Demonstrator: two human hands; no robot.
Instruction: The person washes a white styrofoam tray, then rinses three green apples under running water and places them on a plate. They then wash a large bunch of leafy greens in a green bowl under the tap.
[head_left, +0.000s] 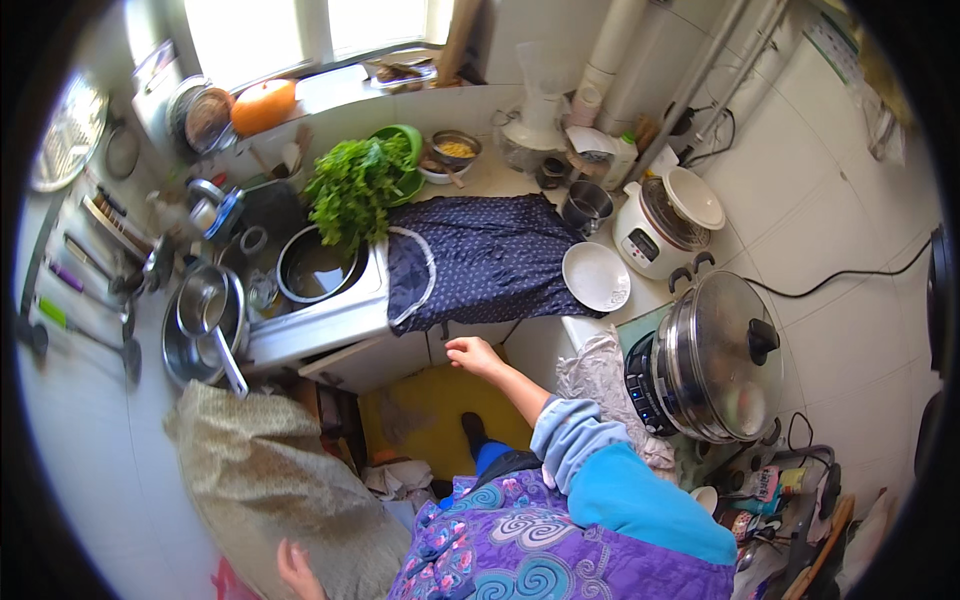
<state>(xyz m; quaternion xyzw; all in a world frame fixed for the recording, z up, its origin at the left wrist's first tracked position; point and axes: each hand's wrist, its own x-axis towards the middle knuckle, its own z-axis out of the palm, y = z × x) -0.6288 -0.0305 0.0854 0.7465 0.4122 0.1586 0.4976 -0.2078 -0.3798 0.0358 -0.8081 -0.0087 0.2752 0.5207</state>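
My right hand (474, 355), fingers loosely bent and holding nothing, is over the floor in front of the cabinet doors. Low in the view, my left hand (298, 570) shows only in part beside a beige cloth cover (255, 465), its fingers a little apart. A dark blue patterned cloth (487, 255) lies on the counter, a white plate (596, 277) on its right end. Left of it, leafy greens (352, 187) lean from a green basket (409, 146) over a metal pot (283, 274) in the sink. A steamer with a glass lid (724, 352) stands on an induction cooker (643, 390).
A white rice cooker (637, 244) and a metal cup (587, 202) stand at the back right. Nested metal pans (174, 341) are at the left, below hanging utensils. A cabinet door (375, 358) stands ajar. A pumpkin (262, 106) rests on the windowsill.
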